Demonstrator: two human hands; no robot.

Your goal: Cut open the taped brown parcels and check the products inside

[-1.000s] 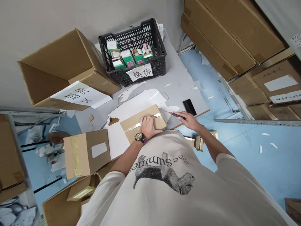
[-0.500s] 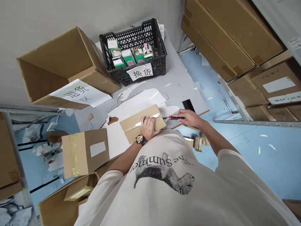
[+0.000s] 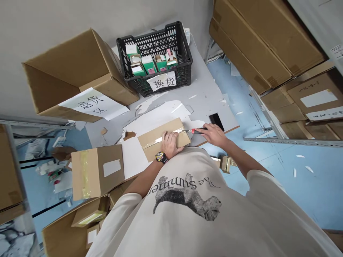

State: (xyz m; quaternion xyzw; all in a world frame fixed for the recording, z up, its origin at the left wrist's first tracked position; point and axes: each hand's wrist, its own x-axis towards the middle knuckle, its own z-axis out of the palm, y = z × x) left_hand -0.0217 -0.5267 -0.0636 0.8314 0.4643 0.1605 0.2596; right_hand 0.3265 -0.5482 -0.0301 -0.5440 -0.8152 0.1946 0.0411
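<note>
- Two hands work over one small cardboard carton (image 3: 163, 139), which lies flat on a sheet of white board (image 3: 150, 117) on a grey table (image 3: 211, 96), with clear packing tape (image 3: 158, 140) along its top.
- The left hand (image 3: 169, 144), a chunky yellow-and-black watch (image 3: 161, 157) on its wrist, presses palm-down on the carton, its fingers (image 3: 166, 136) slightly spread and curled over the top, not gripping.
- The right hand (image 3: 213, 135) is closed narrow around the red-and-black handle of a utility knife (image 3: 195, 131), its blade tip at the carton's far end, on or just beside the tape.
- A black smartphone (image 3: 216, 121) lies on the table just beyond the right hand.
- Farther up the table sits a black plastic crate (image 3: 150, 35) of opened green-and-white product boxes (image 3: 148, 64), a handwritten sign (image 3: 161, 81) on its side.
- To the left stand a large open carton (image 3: 72, 78), with another sign (image 3: 93, 104) taped to it, and a taped carton (image 3: 96, 171) — nearest the left forearm.
</note>
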